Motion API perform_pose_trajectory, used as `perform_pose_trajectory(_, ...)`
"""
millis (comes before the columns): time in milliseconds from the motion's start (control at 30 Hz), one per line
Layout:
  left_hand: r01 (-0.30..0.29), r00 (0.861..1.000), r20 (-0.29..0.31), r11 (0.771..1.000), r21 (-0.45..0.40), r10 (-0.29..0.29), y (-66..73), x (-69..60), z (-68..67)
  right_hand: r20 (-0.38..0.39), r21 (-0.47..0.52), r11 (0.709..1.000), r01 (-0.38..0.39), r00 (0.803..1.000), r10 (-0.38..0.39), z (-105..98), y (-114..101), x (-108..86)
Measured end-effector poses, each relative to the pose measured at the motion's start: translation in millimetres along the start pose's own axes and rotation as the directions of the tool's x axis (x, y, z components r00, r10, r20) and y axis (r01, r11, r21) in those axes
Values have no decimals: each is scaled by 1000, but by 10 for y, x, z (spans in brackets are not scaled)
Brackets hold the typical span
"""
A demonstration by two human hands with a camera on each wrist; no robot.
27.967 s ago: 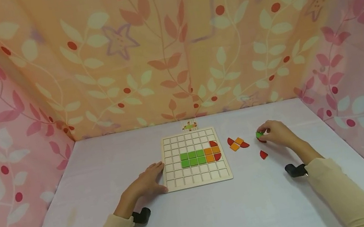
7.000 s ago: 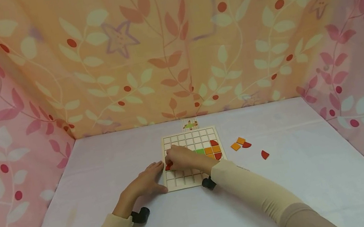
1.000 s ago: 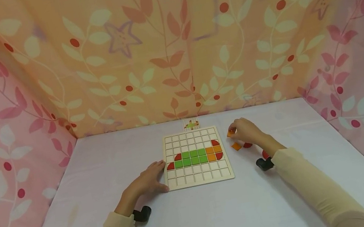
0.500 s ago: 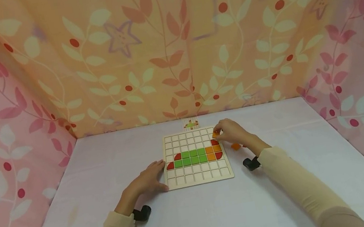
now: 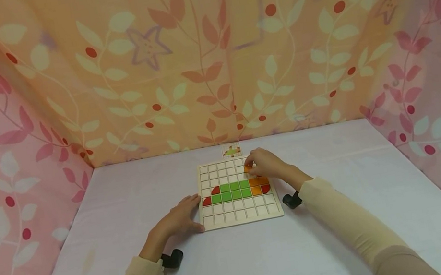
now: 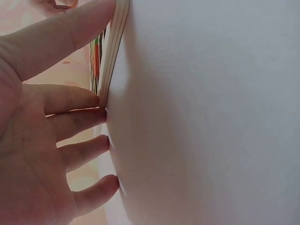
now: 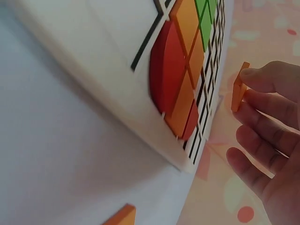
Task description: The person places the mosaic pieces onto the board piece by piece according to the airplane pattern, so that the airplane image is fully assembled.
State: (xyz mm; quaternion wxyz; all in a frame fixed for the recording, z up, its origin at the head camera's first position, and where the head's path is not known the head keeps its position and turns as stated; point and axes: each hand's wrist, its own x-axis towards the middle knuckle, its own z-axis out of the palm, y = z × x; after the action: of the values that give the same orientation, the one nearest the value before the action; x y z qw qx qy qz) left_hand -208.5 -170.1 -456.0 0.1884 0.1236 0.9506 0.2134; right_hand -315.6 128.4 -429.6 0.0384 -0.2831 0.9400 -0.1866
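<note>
A pale wooden grid board (image 5: 242, 214) lies on the table, bearing a row of green square tiles (image 5: 235, 190), orange square tiles (image 5: 256, 190) and red quarter-round tiles (image 5: 207, 201) at both ends. My left hand (image 5: 178, 218) rests against the board's left edge, fingers extended; in the left wrist view thumb and fingertips touch the board's side (image 6: 112, 56). Over the board's upper right, my right hand (image 5: 267, 162) pinches an orange square tile (image 7: 239, 91) between thumb and fingers, raised clear of the grid. That hand covers part of the board's right corner.
Behind the board lies a small card (image 5: 231, 150) with a coloured grid picture. Another orange tile (image 7: 123, 215) lies on the table beside the board in the right wrist view. A patterned cloth wall (image 5: 212, 85) stands behind the white-covered table (image 5: 234, 271).
My right hand picked up an orange tile right of the board and carried it left over the grid. Since the oldest frame, green and red tiles joined the row's left end. Left hand stays put.
</note>
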Motion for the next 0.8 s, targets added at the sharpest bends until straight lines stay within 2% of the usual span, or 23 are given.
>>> perform_pose_trajectory(467, -3, 1000, 3, 1000, -4, 3, -14, 11, 2, 51, -3, 998, 62, 997, -62, 186, -212, 186)
perform_pose_trajectory(800, -9, 1000, -5, 1000, 0, 9, -19, 21, 6, 88, -74, 990, 123, 989, -117, 273, -266, 286)
